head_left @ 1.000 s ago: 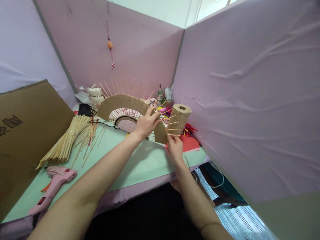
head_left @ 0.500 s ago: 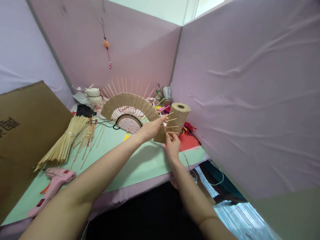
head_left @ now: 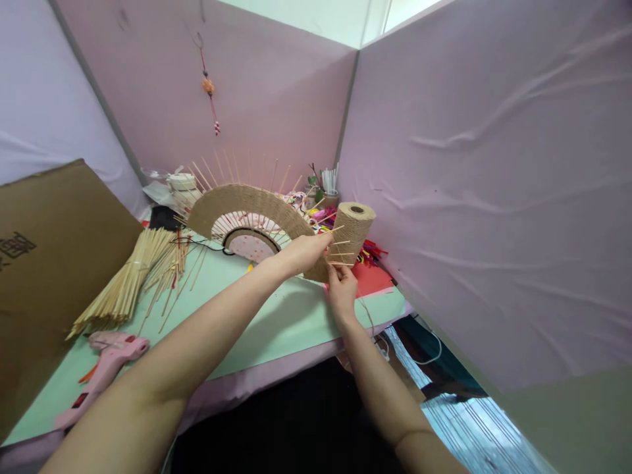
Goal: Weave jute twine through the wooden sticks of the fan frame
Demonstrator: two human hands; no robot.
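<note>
A half-round woven fan (head_left: 241,197) stands tilted over the table, with thin wooden sticks poking out beyond its tan woven band and a dotted pink centre. My left hand (head_left: 309,255) is closed on the right part of the band, thumb and fingers by the sticks. Just below it, my right hand (head_left: 342,286) pinches at the band's lower right end, beside the lowest stick. A thin strand of twine (head_left: 366,311) trails down past this hand; the fingertips partly hide what they pinch. Behind the hands stands a big spool of twine (head_left: 354,234).
On the green tabletop (head_left: 247,336) lie a bundle of sticks (head_left: 131,276), loose sticks and a pink glue gun (head_left: 108,365) at left. A cardboard sheet (head_left: 59,263) leans there. Red paper (head_left: 371,282) lies at right; a jar (head_left: 184,187) stands behind the fan. Pink partitions enclose the table.
The fan has turned and its left end has shifted left and lower. My left thumb has folded down along the band. My right hand has hardly moved.
</note>
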